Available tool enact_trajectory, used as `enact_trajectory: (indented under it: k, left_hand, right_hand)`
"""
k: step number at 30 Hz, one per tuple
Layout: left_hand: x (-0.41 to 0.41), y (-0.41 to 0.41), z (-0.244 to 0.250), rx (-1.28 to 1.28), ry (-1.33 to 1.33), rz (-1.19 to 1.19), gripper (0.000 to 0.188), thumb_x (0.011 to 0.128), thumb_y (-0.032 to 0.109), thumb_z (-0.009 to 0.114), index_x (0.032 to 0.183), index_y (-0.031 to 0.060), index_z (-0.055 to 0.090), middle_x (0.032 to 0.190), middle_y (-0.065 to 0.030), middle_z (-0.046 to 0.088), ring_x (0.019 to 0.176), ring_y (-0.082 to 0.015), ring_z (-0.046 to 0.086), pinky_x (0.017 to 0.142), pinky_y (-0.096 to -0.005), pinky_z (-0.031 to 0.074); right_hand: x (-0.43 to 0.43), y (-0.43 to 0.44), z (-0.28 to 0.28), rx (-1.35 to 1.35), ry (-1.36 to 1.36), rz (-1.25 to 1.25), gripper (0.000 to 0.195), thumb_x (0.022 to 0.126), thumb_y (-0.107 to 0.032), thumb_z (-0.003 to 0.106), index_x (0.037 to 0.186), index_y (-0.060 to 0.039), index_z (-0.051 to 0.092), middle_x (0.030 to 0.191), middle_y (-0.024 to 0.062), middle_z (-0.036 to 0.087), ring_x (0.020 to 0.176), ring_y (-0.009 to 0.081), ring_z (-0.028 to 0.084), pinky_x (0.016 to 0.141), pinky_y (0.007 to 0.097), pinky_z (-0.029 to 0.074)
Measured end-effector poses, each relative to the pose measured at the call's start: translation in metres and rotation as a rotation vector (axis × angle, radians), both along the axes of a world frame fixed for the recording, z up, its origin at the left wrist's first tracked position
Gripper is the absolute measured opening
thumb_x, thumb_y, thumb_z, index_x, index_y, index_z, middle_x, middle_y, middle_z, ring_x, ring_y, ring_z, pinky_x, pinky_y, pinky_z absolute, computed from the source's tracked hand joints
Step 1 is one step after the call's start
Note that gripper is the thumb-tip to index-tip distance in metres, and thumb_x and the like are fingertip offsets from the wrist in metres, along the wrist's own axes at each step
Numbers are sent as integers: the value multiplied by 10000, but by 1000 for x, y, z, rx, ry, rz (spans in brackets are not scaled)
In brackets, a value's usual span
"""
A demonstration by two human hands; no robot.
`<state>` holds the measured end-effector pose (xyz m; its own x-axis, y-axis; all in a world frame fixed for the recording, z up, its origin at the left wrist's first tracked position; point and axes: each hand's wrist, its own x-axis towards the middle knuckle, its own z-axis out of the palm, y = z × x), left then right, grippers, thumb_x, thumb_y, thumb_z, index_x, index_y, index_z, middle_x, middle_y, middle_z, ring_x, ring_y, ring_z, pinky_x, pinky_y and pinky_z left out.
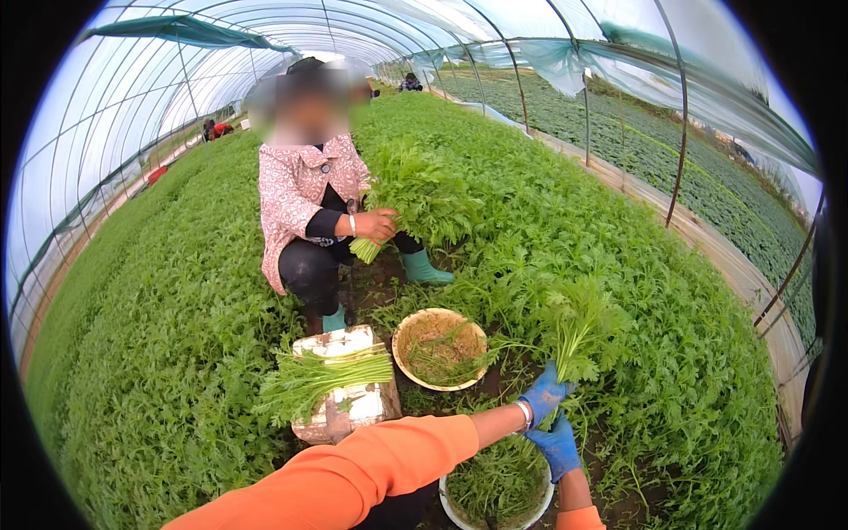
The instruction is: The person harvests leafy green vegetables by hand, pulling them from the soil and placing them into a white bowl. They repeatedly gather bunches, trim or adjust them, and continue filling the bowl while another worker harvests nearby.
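Note:
My left hand (546, 394), in a blue glove with a bracelet at the wrist, grips a bunch of leafy greens (580, 328) by its stems, leaves pointing up and away. Just below it, my right hand (558, 447), also blue-gloved, is curled at the lower end of the stems; its fingertips are partly hidden. Under both hands stands a white-rimmed basin (497, 487) holding loose green trimmings. Left of my hands, a bundle of cut greens (354, 372) lies across a worn, pale block-like container (351, 417), its trimmed stem ends facing right.
A cream basin (439, 317) with plant scraps stands beyond my hands. A person (311, 179) in green boots (424, 268) sits opposite, holding a tied bunch of greens (421, 195). Dense leafy crop (152, 358) surrounds us. Metal tunnel poles (682, 126) line the right side.

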<state>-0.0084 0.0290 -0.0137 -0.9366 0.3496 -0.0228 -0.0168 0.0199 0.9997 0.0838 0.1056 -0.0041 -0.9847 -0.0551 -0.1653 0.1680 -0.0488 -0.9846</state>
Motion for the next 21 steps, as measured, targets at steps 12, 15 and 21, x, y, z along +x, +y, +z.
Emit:
enact_trajectory:
  k: [12,15,21]
  left_hand:
    - [13,12,14,-2,-198,67,756,822,110,586,1358,-56,81,1240,-256,435,1133,-292,453,932,-326,381]
    - [19,13,36,140,-219,14,749,770,113,659,1319,-55,177,1177,-219,474,1068,-284,495,859,-346,432]
    - [13,-17,74,335,-274,-382,745,745,108,688,1323,-1,230,1101,-105,494,1033,-180,496,847,-277,441]
  right_hand:
    - [-3,-1,-30,119,-2,-292,620,722,-58,605,1253,105,329,1152,170,500,993,198,496,829,285,424]
    - [-3,7,-30,-20,-31,-356,423,740,-33,553,1130,77,431,924,128,567,739,177,550,617,287,461]
    - [-6,17,12,-280,-85,-148,161,806,-169,620,841,-21,567,583,15,488,436,86,405,408,225,326]
